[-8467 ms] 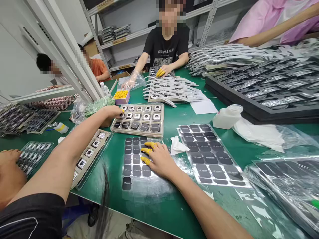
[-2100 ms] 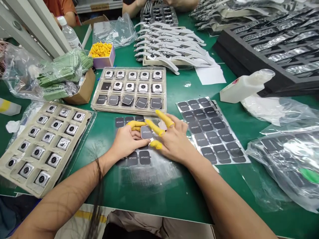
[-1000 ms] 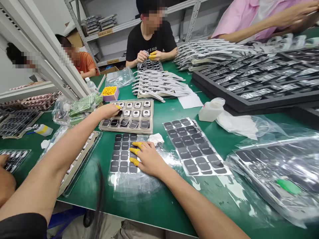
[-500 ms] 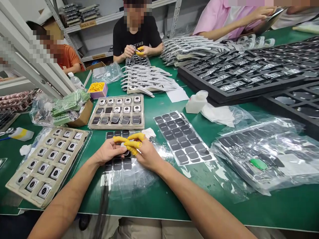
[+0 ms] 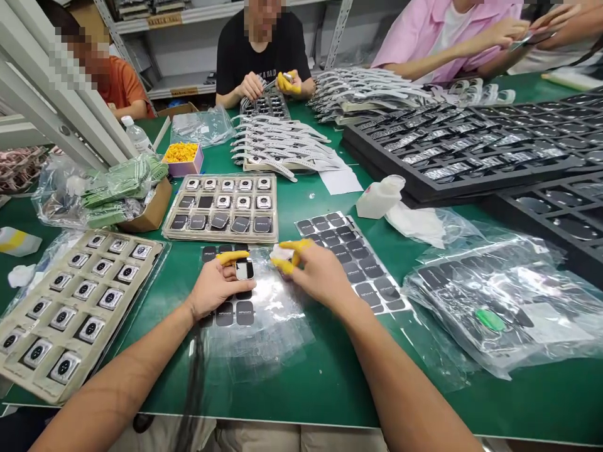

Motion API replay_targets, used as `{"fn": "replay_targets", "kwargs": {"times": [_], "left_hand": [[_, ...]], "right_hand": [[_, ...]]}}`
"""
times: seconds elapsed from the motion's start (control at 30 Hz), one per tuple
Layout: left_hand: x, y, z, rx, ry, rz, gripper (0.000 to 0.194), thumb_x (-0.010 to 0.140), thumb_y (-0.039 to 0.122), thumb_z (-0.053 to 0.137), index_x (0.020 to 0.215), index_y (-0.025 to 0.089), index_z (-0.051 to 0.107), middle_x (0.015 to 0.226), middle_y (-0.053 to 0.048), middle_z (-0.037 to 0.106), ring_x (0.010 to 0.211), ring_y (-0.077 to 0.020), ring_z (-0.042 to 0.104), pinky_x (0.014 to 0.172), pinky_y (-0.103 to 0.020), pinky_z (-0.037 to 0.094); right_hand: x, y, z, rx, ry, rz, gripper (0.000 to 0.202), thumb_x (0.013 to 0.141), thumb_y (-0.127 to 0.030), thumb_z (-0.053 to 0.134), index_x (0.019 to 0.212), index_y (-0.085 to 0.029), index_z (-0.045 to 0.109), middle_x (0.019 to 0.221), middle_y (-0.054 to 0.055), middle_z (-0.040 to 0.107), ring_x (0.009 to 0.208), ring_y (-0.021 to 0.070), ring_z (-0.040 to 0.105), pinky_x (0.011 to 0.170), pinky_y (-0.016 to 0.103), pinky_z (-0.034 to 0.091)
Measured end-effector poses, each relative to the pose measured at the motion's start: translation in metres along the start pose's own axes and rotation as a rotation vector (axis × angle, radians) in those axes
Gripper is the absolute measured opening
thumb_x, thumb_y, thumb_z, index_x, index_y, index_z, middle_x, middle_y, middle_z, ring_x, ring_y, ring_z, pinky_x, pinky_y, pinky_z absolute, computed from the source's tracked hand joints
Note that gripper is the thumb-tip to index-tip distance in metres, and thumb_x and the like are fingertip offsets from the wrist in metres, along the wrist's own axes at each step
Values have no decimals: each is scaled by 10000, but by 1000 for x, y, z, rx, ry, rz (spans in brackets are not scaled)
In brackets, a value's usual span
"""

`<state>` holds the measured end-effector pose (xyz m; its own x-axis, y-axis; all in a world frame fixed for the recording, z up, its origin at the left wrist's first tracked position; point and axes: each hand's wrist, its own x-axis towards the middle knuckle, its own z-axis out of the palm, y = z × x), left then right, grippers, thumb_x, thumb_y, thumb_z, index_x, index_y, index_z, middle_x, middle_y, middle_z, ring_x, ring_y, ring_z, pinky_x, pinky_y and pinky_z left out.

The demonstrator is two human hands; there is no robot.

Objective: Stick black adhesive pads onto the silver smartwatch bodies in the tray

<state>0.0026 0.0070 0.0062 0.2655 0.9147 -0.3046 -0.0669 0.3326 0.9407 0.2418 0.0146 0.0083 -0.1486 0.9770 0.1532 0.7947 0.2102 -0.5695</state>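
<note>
Watch body (image 5: 244, 270), small, light, with a glossy scratch-prone face, sits pinched at its edges in my left hand (image 5: 217, 287) above the film sheet (image 5: 235, 312); my right hand (image 5: 316, 273) grips a white cloth (image 5: 281, 252) just beside it

Small black-faced watch body (image 5: 244, 269), upright in left-hand fingers (image 5: 232, 257), above film sheet (image 5: 235, 312) of dark stickers

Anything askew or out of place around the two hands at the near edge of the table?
Slightly. In the beige tray beyond the left hand, two dark squares in the front row sit tilted in their pockets. A white bottle lies on its side; no spill visible.
</note>
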Motion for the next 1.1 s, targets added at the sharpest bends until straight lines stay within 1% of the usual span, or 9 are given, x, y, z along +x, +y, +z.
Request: {"fn": "replay_targets", "kwargs": {"times": [0.1, 0.23, 0.33, 0.47, 0.63, 0.77, 0.9, 1.0, 1.1], "left_hand": [[1, -4, 3, 24, -16, 9, 780, 565, 229, 929, 1267, 151, 600, 909, -63, 754, 844, -196, 723, 804, -325, 583], [0, -6, 5, 102, -28, 35, 731, 610, 283, 907, 1263, 155, 604, 858, -55, 747, 796, -190, 716, 745, -304, 575], [0, -8, 4, 236, -15, 80, 676, 653, 292, 873, 1265, 162, 617, 799, -38, 739, 748, -184, 709, 718, -294, 563], [1, -11, 4, 314, -69, 175, 585, 672, 177, 812, 1234, 171, 653, 913, -50, 754, 838, -190, 720, 794, -291, 559], [1, -11, 4, 390, -8, 135, 604, 675, 247, 823, 1248, 168, 647, 747, -18, 737, 708, -181, 705, 664, -263, 545], [2, -10, 5, 386, -25, 148, 551, 673, 217, 819, 1201, 168, 673, 883, -53, 767, 804, -198, 726, 734, -279, 562], [2, -9, 7, 323, 37, 66, 636, 642, 315, 874, 1215, 157, 646, 796, -54, 758, 758, -207, 722, 697, -298, 569], [3, -9, 7, 203, 35, 58, 642, 645, 286, 878, 1223, 165, 625, 874, -73, 758, 795, -199, 721, 746, -316, 574], [6, -9, 5, 36, 45, 52, 656, 621, 233, 890, 1212, 159, 614, 919, -71, 741, 825, -181, 709, 771, -310, 566]], "right_hand": [[5, 5, 18, -107, 266, 87, 293, 891, -458, 617, 1013, -215, 727, 1060, 134, 691, 1015, 304, 595, 813, 431, 471], [4, 2, 27, -96, 282, 18, 206, 928, -356, 573, 924, -216, 724, 867, 87, 703, 855, 261, 586, 772, 409, 452], [-3, -13, 27, 47, 320, -200, 132, 936, -310, 593, 959, -226, 691, 876, 57, 717, 814, 222, 587, 745, 378, 468], [-11, -35, 36, 116, 232, -477, 133, 947, -252, 580, 1008, -218, 693, 898, 71, 698, 815, 210, 591, 727, 367, 499], [-14, -37, 49, 91, 322, -399, 125, 936, -267, 609, 988, -214, 709, 821, 66, 646, 804, 213, 581, 721, 367, 504], [-8, -29, 54, 146, 276, -370, 112, 939, -271, 597, 980, -219, 687, 865, 61, 676, 820, 202, 600, 731, 351, 504], [-4, -14, 40, -65, 351, -156, 140, 916, -267, 596, 1004, -188, 672, 951, 112, 694, 952, 278, 595, 835, 457, 466], [-20, -17, 26, -95, 413, -141, 194, 907, -302, 620, 1059, -185, 651, 975, 121, 691, 981, 303, 590, 879, 513, 444], [-43, -30, 27, 84, 195, -331, 285, 902, -318, 646, 1170, -227, 611, 1081, 98, 697, 1035, 272, 613, 888, 464, 490]]}}
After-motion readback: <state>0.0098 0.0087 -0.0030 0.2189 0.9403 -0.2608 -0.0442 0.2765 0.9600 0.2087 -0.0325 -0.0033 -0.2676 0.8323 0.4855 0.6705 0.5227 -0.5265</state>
